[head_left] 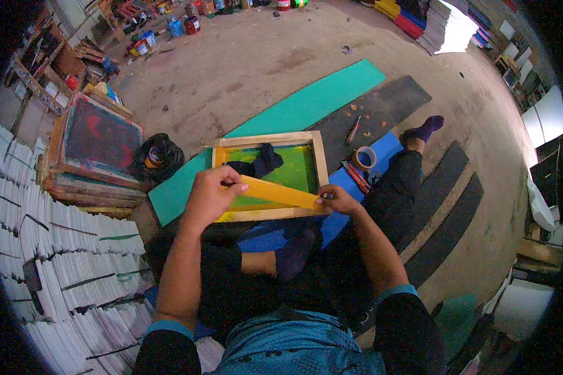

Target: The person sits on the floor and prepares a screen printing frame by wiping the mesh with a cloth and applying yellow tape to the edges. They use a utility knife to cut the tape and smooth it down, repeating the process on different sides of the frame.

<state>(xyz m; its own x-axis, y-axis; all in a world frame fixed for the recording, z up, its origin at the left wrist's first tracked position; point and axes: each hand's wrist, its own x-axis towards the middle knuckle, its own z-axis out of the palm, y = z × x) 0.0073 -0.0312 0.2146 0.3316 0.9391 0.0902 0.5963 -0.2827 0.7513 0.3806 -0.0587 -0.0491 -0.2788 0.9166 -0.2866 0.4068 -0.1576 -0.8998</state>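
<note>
A strip of yellow-orange tape (275,192) is stretched between my two hands, above the near side of a wooden screen-printing frame (321,164). My left hand (207,195) pinches the strip's left end between thumb and fingers. At the strip's right end, by the frame's near right corner, my right hand (339,200) pinches it the same way. The frame holds a green and yellow mesh (298,169). On that mesh lies a crumpled dark cloth (268,160), partly hidden by my left hand and the strip.
Right of the frame, a tape roll (364,157) and red-handled tools (356,177) lie on a blue mat (386,150). A slim red tool (354,129) rests on a black mat (397,100). Stacked frames (100,134) and paper bundles (81,262) stand left. My legs flank the frame.
</note>
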